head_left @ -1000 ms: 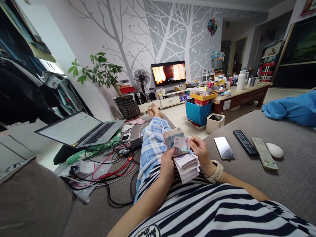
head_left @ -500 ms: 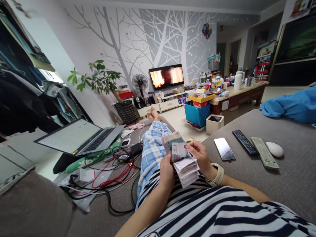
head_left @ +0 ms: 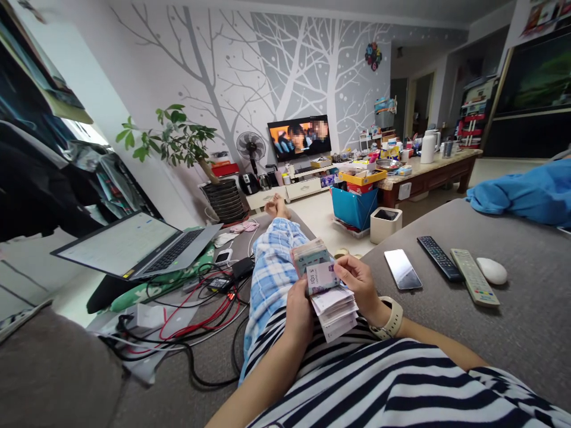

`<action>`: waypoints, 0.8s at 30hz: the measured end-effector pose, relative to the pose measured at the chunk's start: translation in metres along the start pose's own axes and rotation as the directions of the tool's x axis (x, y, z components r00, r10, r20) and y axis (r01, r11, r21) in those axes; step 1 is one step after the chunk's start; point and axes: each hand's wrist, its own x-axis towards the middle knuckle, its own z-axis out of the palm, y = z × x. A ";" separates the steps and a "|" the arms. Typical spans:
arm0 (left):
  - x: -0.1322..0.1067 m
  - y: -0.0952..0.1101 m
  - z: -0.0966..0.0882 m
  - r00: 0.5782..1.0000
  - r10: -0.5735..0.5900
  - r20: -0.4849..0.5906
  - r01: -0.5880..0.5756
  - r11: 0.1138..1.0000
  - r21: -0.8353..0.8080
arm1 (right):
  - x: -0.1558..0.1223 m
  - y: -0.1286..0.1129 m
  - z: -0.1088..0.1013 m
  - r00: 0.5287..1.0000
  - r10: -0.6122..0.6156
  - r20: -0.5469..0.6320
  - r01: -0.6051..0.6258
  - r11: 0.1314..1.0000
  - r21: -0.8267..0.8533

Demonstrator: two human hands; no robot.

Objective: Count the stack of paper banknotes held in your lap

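Two hands hold a thick wad of paper banknotes (head_left: 333,308) over the blue-checked trousers (head_left: 272,274), its long axis running away from the body. The left hand (head_left: 300,306) clasps the wad's left edge; the right hand (head_left: 362,284) pinches the top purple note (head_left: 322,277) from the right.

At centre, the banknotes (head_left: 329,292) are pale purple, white and green. Just left of them the trousers (head_left: 272,267) are blue-and-white plaid. Along the bottom, the shirt (head_left: 401,380) has navy and white stripes. At top centre, the wall (head_left: 267,59) bears grey and white trees. At right lies a blue blanket (head_left: 526,193).
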 end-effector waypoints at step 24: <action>0.002 -0.006 -0.002 0.997 -0.053 0.054 0.057 0.995 -0.077 | -0.003 -0.008 0.000 0.999 -0.029 0.013 0.029 1.000 -0.007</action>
